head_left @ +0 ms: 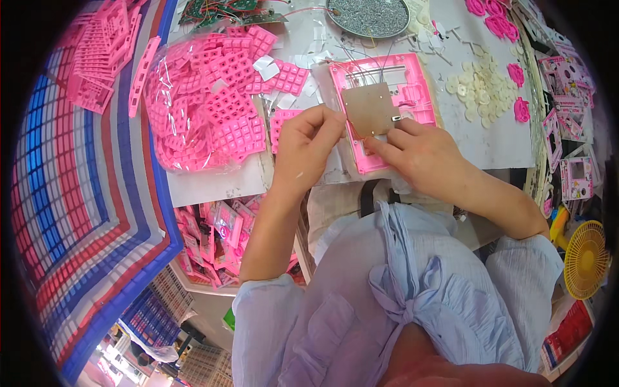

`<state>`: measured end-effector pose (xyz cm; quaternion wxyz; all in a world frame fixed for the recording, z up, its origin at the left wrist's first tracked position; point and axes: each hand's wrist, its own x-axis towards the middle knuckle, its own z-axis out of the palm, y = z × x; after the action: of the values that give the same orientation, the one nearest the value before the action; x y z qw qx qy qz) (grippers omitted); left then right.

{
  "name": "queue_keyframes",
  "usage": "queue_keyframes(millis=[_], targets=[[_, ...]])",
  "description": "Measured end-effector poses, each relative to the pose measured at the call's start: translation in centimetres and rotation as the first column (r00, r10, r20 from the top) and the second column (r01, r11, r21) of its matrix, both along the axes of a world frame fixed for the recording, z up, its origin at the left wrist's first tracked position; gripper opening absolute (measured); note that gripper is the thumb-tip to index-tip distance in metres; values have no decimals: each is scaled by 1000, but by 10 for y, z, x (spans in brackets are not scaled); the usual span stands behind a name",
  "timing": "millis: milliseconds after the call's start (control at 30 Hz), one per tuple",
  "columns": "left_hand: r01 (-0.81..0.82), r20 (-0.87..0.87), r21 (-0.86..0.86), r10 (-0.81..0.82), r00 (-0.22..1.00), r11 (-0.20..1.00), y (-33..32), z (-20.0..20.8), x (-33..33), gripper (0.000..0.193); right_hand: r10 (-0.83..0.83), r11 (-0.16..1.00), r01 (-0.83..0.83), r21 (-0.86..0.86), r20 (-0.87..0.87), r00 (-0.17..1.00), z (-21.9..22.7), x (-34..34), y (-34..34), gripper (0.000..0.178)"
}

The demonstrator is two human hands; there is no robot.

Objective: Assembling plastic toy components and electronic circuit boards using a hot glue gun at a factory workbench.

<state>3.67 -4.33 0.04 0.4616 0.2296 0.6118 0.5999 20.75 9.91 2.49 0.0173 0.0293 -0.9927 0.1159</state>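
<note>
A brown square circuit board [371,109] lies over a pink plastic casing [418,84] with thin wires at its upper end. My left hand [306,145] is closed in a pinch at the board's left edge; whatever sits between thumb and forefinger is hidden. At the lower right edge of the board, my right hand [425,151] has its fingers bent around the corner, gripping it. A small metal connector [396,119] sticks out on the board's right side, just above those fingers.
To the left sits a clear bag of pink keypads [206,103]. Behind the casing stands a round tray of small screws [367,16]. Cream discs [477,87] and pink pieces [501,27] lie to the right. Below the table edge, a box holds pink parts [225,232].
</note>
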Motion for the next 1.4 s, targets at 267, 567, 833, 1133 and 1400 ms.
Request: queue_keyframes(millis=[267,567,833,1133,1400], targets=[[-102,15,115,101,995,988,-1,-6,7,18,139,989,-129,-77,145,980,10,0,11,52],[34,-210,176,3,978,984,2,-5,30,9,160,971,-126,-205,159,974,12,4,29,41],[285,-595,109,-168,786,952,16,15,36,11,-263,731,61,-680,-197,944,20,11,27,30],[299,-848,-270,-373,377,915,20,10,18,31,-467,441,369,-818,142,873,10,18,31,16],[285,-815,-484,-545,197,827,32,19,20,31,-271,812,294,-504,120,955,11,51,43,15]])
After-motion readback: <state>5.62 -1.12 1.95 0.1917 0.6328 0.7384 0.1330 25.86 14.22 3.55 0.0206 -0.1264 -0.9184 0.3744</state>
